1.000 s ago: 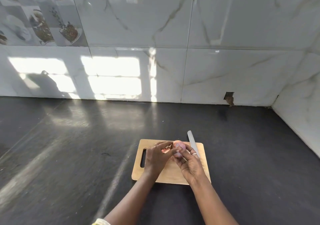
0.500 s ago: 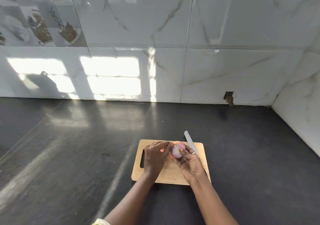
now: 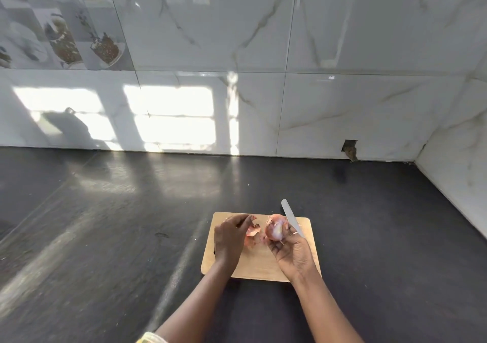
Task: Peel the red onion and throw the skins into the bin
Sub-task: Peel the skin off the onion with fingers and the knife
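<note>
The red onion (image 3: pixel 275 228), partly peeled and pale pink, sits in the fingers of my right hand (image 3: pixel 291 250), which holds it above the wooden cutting board (image 3: pixel 259 269). A knife (image 3: pixel 291 217) is also in that hand, its blade pointing away towards the wall. My left hand (image 3: pixel 229 237) is to the left of the onion and pinches a torn piece of reddish skin (image 3: pixel 252 230). More bits of skin (image 3: pixel 249 242) lie on the board just under it. No bin is in view.
The board lies on a dark stone counter (image 3: pixel 118 224) that runs to a white marble-tiled wall (image 3: pixel 263 92) at the back and right. A small hole (image 3: pixel 350 149) breaks the tile at the counter line.
My hands have come apart: the left has pulled a strip of skin off the onion and moved left with it. The right still holds the onion and knife.
</note>
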Demonstrator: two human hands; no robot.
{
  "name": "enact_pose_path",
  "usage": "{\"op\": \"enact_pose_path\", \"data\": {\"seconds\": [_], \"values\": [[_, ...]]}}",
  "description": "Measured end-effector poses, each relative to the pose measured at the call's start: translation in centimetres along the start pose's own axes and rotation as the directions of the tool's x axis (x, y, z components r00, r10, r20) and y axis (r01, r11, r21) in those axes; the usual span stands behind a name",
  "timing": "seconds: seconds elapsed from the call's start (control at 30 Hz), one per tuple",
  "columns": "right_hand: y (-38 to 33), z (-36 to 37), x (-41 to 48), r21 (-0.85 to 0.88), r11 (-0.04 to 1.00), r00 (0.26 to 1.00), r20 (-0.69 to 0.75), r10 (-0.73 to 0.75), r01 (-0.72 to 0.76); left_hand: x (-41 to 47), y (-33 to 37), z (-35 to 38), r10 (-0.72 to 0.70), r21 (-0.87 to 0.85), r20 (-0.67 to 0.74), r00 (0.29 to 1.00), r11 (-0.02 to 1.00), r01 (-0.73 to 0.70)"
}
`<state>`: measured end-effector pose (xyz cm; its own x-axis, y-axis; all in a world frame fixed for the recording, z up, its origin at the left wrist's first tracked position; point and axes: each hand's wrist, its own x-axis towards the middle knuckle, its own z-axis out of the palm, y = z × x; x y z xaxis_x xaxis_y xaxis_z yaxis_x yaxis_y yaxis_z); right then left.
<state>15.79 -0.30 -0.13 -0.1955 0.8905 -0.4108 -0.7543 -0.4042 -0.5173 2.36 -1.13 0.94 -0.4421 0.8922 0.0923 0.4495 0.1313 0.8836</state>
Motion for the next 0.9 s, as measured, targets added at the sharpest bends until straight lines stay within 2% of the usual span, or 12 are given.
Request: {"op": "enact_pose_path", "data": {"seconds": [0.37, 0.5, 0.6, 0.77, 0.9], "values": [[0.1, -0.1, 0.1, 0.002, 1.000, 0.998, 0.052, -0.018, 0.018, -0.5, -0.2, 0.2, 0.069, 0.056, 0.124, 0.990, 0.996, -0.077], [0.2, -0.3, 0.4, -0.043, 0.998, 0.998, 0.059, -0.037, 0.040, -1.1, 0.5, 0.1, 0.240, 0.018, 0.085, 0.967, 0.970, -0.242], [0.4, -0.4, 0.6, -0.073, 0.995, 0.995, 0.075, -0.066, 0.072, -1.1, 0.6, 0.3, 0.375, 0.095, 0.021, 0.927, 0.922, -0.376], [0.6, -0.5, 0.7, -0.100, 0.988, 0.986, 0.123, -0.109, 0.121, -0.4, -0.1, 0.7, 0.452, 0.199, -0.027, 0.892, 0.877, -0.438], [0.6, -0.5, 0.9, -0.094, 0.987, 0.987, 0.104, -0.119, 0.129, -0.3, -0.8, 0.8, 0.493, 0.230, -0.032, 0.869, 0.850, -0.474]]}}
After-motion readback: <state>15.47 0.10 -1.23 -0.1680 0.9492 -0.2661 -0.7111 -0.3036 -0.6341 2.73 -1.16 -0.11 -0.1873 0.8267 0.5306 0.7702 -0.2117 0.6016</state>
